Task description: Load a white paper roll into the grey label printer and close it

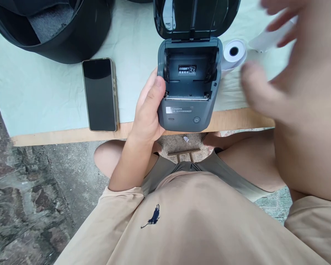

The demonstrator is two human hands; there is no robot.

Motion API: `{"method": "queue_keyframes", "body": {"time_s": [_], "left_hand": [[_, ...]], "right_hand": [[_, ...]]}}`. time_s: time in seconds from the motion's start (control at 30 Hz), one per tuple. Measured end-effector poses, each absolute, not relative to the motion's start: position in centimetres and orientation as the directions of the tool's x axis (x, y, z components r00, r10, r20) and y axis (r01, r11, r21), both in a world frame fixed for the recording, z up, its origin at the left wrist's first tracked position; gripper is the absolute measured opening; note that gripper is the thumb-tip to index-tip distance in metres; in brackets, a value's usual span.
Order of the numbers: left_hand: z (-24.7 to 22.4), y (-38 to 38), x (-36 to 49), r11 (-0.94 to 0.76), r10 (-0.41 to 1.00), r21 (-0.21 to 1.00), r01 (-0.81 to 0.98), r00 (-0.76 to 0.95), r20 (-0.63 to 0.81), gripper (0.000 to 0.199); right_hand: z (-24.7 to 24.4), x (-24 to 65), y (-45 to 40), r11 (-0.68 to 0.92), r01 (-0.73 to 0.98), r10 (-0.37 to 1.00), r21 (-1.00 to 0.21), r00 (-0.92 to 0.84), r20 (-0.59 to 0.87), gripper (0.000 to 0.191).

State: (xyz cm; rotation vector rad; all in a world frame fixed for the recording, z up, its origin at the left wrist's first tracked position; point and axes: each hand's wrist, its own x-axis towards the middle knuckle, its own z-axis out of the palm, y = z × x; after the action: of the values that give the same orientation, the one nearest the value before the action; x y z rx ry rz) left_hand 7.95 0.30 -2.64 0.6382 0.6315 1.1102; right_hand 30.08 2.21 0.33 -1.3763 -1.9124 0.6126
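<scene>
A dark grey label printer [186, 116] is held over the table's front edge by my left hand [150, 106], its thumb on the printer's left side. The printer's black lid [193, 18] stands raised, and its inner compartment shows a small printed label and no roll. To the right of the printer is a white paper roll [238, 59] with a dark core. My right hand [281, 62], blurred, is raised at the upper right with its fingers apart. Behind its fingers lies another white object [267, 38], partly hidden.
A black phone [99, 95] lies on the pale cloth [57, 103] at the left. A large black zippered bag [79, 35] fills the upper left corner. The table's wooden edge [52, 139] runs just above my lap.
</scene>
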Motion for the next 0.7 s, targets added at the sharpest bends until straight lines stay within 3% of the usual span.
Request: {"method": "queue_keyframes", "body": {"time_s": [0.07, 0.1, 0.23, 0.47, 0.57, 0.7], "left_hand": [[-2.7, 0.3, 7.9, 0.313, 0.937, 0.745, -0.589, 0.318, -0.143, 0.041], [-2.7, 0.3, 7.9, 0.310, 0.938, 0.754, -0.579, 0.317, -0.142, 0.043], [-3.0, 0.4, 7.7, 0.313, 0.938, 0.771, -0.555, 0.306, -0.160, 0.043], [-2.5, 0.5, 7.8, 0.308, 0.922, 0.827, -0.470, 0.360, -0.139, 0.043], [-2.5, 0.4, 7.9, 0.319, 0.933, 0.833, -0.452, 0.303, -0.192, 0.043], [-2.9, 0.3, 7.9, 0.285, 0.947, 0.842, -0.458, 0.272, -0.172, 0.046]], "right_hand": [[0.1, 28.9, 2.3, 0.458, 0.744, 0.889, -0.485, -0.389, 0.243, 0.056], [-0.1, 28.4, 2.5, 0.471, 0.753, 0.882, -0.460, -0.416, 0.221, 0.057], [-1.3, 27.5, 3.1, 0.371, 0.788, 0.928, -0.491, -0.337, 0.160, 0.046], [-2.0, 27.0, 3.2, 0.294, 0.818, 0.953, -0.495, -0.215, 0.213, 0.020], [-1.7, 27.2, 3.2, 0.318, 0.802, 0.944, -0.506, -0.217, 0.250, 0.028], [-0.6, 27.6, 3.1, 0.316, 0.641, 0.948, -0.699, -0.189, 0.255, 0.047]]}}
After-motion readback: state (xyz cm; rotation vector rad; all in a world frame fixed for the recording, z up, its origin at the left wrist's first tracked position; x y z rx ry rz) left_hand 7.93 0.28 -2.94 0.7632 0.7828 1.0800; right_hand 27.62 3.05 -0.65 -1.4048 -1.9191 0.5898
